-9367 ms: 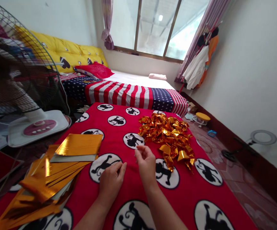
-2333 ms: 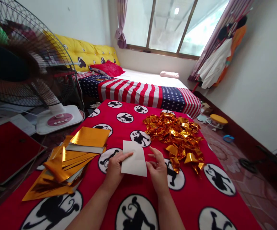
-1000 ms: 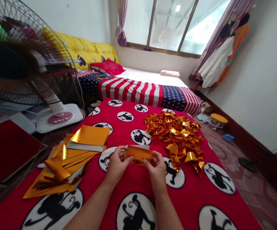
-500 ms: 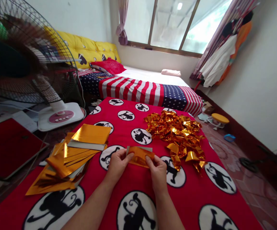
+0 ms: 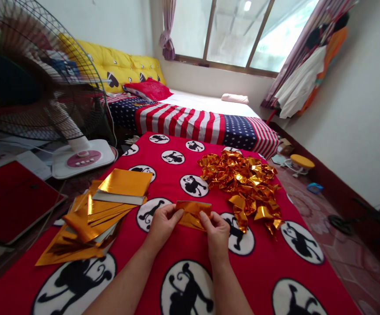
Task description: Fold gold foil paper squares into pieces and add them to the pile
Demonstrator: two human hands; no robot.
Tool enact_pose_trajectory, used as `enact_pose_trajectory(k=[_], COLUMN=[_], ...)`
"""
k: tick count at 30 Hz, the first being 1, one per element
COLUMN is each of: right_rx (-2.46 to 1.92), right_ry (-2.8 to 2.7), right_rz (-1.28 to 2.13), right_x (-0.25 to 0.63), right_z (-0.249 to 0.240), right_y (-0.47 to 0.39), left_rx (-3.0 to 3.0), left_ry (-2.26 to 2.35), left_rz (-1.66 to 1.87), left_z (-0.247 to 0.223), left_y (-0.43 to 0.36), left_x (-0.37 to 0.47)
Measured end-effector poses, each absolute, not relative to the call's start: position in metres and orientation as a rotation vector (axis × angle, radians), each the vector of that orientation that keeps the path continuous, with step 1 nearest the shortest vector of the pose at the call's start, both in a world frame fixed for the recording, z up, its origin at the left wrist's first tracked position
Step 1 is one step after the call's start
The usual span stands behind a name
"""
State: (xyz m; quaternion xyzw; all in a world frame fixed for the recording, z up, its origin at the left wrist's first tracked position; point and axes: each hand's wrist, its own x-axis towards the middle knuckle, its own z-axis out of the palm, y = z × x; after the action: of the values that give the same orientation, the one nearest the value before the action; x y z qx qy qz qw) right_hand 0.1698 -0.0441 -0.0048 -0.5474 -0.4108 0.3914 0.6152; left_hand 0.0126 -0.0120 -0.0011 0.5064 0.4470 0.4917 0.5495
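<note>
A small gold foil sheet (image 5: pixel 191 215), folded into a wide strip, is held just above the red cloth with monkey prints (image 5: pixel 183 245). My left hand (image 5: pixel 165 221) pinches its left end between thumb and fingers. At the other end, my right hand (image 5: pixel 216 225) grips the foil with the thumb on top. Left of my hands lies a loose, fanned stack of flat gold sheets (image 5: pixel 124 183). A heap of folded gold foil pieces (image 5: pixel 239 175) rests to the right, beyond my right hand.
An electric fan with a white base (image 5: pixel 83 158) stands at the left beside a red board (image 5: pixel 14 199). Behind the cloth is a bed with a striped cover (image 5: pixel 183 122). A yellow stool (image 5: pixel 302 161) is on the floor at the right.
The grey strip that showed along the foil's far edge is now almost covered by gold. Both hands keep their pinch in nearly the same place.
</note>
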Motion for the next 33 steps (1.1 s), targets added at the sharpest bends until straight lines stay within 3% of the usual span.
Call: enact_pose_trajectory(k=[33], right_rx=[-1.21], right_ry=[-0.848], right_rz=[0.837], right_x=[0.1687], right_z=[-0.002], right_y=[-0.0456], left_rx=[1.445], left_ry=[1.233], left_rz=[1.154], left_z=[-0.0003], left_y=[-0.0121], left_x=[0.0118])
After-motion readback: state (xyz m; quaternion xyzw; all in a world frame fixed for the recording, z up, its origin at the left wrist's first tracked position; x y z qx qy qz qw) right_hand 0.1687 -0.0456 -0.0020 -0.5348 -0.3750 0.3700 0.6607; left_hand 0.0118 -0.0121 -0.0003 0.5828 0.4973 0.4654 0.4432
